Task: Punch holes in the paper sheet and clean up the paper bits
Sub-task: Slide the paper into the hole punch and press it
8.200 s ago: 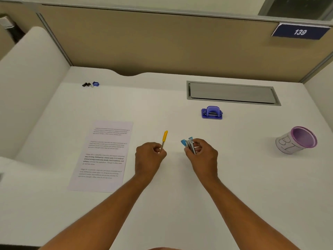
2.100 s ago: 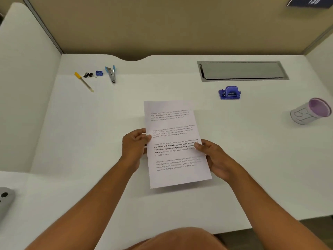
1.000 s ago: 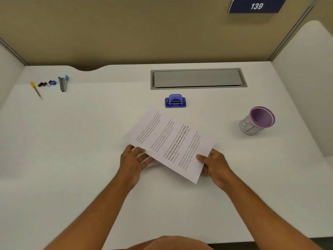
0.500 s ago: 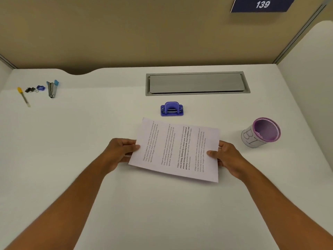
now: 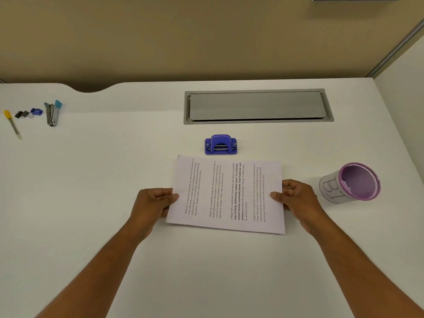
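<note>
Both hands pinch paper sheet (image 5: 226, 193) at frame centre: left hand (image 5: 152, 204) on left edge, right hand (image 5: 298, 199) on right edge; sheet turned sideways, far edge just below purple hole punch (image 5: 220, 145); mesh cup (image 5: 351, 182) at right

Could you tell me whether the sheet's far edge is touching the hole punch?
Apart: the head view shows bare desk between the sheet and the hole punch.

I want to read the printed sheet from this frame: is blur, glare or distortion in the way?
Head view: even light, no glare; white printed paper sheet is sharp but its text is small and sideways; wide-angle bend at edges; soft shadows under both hands.
</note>
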`<state>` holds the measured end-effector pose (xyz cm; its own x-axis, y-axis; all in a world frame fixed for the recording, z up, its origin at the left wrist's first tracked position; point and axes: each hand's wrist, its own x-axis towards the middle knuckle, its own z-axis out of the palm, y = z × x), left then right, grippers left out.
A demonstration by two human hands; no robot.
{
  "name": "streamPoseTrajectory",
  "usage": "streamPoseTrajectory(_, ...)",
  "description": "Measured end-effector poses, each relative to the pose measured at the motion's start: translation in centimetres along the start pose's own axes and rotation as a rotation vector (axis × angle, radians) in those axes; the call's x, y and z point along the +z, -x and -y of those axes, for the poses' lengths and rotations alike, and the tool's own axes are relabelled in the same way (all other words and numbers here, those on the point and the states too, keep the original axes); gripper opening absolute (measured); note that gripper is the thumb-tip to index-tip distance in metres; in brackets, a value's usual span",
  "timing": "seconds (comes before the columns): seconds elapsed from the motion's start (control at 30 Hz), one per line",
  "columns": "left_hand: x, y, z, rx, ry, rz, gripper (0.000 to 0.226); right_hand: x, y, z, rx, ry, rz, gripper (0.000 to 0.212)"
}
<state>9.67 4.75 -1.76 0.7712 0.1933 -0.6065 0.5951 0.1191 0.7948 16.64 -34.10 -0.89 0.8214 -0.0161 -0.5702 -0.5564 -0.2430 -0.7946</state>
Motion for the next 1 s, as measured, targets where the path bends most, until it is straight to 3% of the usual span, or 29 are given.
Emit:
streamPoseTrajectory(0.2, -0.2, 0.5, -0.1, -0.074, 0.068, 0.031, 0.014, -0.2, -0.7, 0.3, 0.046, -0.036, 0.009, 0.023)
streamPoseTrajectory(0.3, -0.2, 1.1, -0.1, -0.156, 0.141, 0.088, 0.027, -0.4, -0.6, 0.6, 0.055, -0.049, 0.032, 0.022)
streamPoseTrajectory(0.4, -0.1, 2.5, 0.2, -0.188, 0.289, 0.186, 0.039, -0.4, -0.3, 0.9, 0.058, -0.057, 0.043, 0.023)
streamPoseTrajectory(0.53, 2.1, 5.9, 2.8, -0.191, 0.623, 0.184, 0.060, -0.3, 0.2, 1.2, 0.060, -0.082, 0.049, 0.023)
streamPoseTrajectory(0.67, 6.7, 8.2, 5.3, -0.203, 0.659, 0.204, 0.054, -0.2, 0.5, 1.4, 0.075, -0.087, 0.055, 0.024)
streamPoseTrajectory(0.83, 12.0, 8.1, 4.2, -0.178, 0.723, 0.153, 0.061, -0.1, 0.7, 1.4, 0.084, -0.061, 0.051, 0.023)
streamPoseTrajectory(1.0, 13.9, 7.3, 3.3, -0.180, 0.777, -0.014, 0.065, 0.0, 0.0, 1.9, 0.064, -0.037, 0.052, 0.022)
